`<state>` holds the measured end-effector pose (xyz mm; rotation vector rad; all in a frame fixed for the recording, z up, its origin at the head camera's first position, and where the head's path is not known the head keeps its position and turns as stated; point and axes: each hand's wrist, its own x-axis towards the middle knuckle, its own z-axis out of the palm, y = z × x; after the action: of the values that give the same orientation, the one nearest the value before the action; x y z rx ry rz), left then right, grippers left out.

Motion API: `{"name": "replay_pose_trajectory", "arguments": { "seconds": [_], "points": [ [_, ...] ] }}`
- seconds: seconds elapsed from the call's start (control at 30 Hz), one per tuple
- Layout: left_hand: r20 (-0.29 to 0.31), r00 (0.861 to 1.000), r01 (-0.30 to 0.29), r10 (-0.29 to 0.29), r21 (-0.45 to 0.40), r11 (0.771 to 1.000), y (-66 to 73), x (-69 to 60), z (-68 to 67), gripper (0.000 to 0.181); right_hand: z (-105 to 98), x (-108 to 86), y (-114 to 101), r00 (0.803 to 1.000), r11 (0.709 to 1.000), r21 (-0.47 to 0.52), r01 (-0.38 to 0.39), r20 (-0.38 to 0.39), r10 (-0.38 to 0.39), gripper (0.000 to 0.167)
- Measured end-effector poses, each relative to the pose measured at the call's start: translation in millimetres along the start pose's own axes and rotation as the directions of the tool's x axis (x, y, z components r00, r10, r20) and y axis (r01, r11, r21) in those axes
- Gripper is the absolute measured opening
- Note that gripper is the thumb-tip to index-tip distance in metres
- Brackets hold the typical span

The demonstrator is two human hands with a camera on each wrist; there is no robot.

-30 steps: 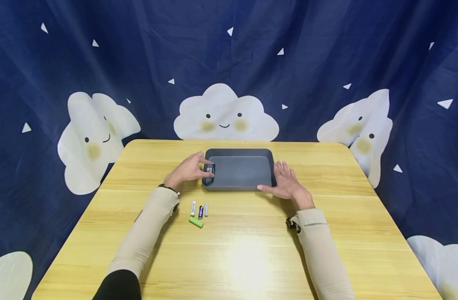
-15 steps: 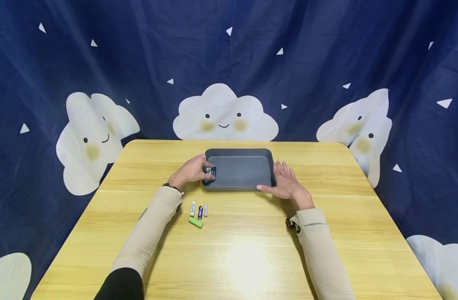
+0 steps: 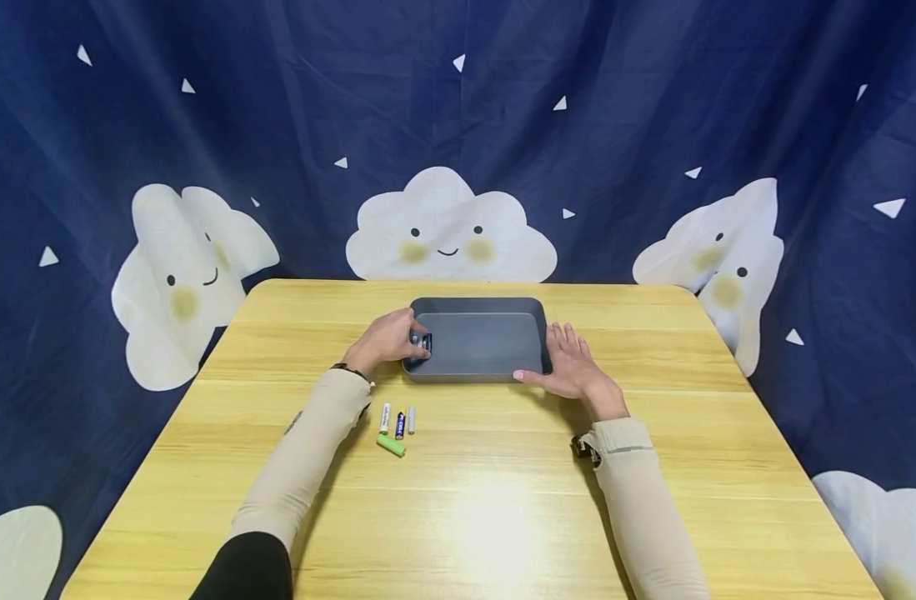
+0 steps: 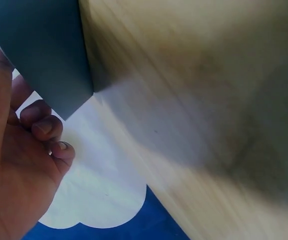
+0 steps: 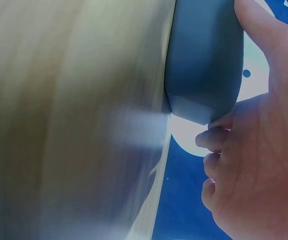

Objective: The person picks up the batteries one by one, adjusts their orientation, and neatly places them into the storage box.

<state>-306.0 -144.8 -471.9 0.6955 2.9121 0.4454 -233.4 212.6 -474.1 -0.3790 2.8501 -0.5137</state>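
Note:
Within the left end of a dark grey rectangular tray [image 3: 476,377], my left hand [image 3: 386,337] pinches a small dark block with pale marks [image 3: 427,342] between thumb and fingers. Its exact kind is too small to tell, and the left wrist view hides it behind the tray's wall [image 4: 44,50]. My right hand [image 3: 573,372] rests against the tray's right end, fingers straight and spread, thumb over the front right corner. In the right wrist view, the right hand [image 5: 263,150] lies beside the tray's outer wall [image 5: 203,60].
In front of the tray, three batteries stand side by side on the wooden table [image 3: 458,500]: a white one [image 3: 386,418], a blue one [image 3: 401,425] and a grey one [image 3: 412,420]. A green battery [image 3: 392,445] lies slantwise nearer. A blue cloud-patterned curtain [image 3: 458,108] hangs behind.
My left hand has shifted slightly right and lower into the tray's left end with the small dark block. The right hand and the batteries on the table have stayed put.

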Motion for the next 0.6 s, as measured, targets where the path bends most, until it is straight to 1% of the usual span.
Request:
{"name": "replay_pose_trajectory", "arguments": {
  "seconds": [0.1,0.27,0.6],
  "points": [
    [0.005,1.000,0.015,-0.015,0.006,1.000,1.8,0.0,-0.7,0.053,0.7,-0.5,0.0,1.000,1.000,-0.004,-0.001,0.000,0.001,0.121],
    [0.011,1.000,0.015,-0.015,0.013,1.000,3.0,1.4,-2.8,0.053,0.3,-1.1,-0.1,1.000,1.000,-0.003,-0.001,0.003,0.001,0.122],
    [0.030,0.999,0.025,-0.027,0.059,0.998,3.1,7.3,-3.3,0.052,1.3,-0.1,0.9,1.000,1.000,0.009,0.001,0.006,-0.001,0.123]
  ]
}}
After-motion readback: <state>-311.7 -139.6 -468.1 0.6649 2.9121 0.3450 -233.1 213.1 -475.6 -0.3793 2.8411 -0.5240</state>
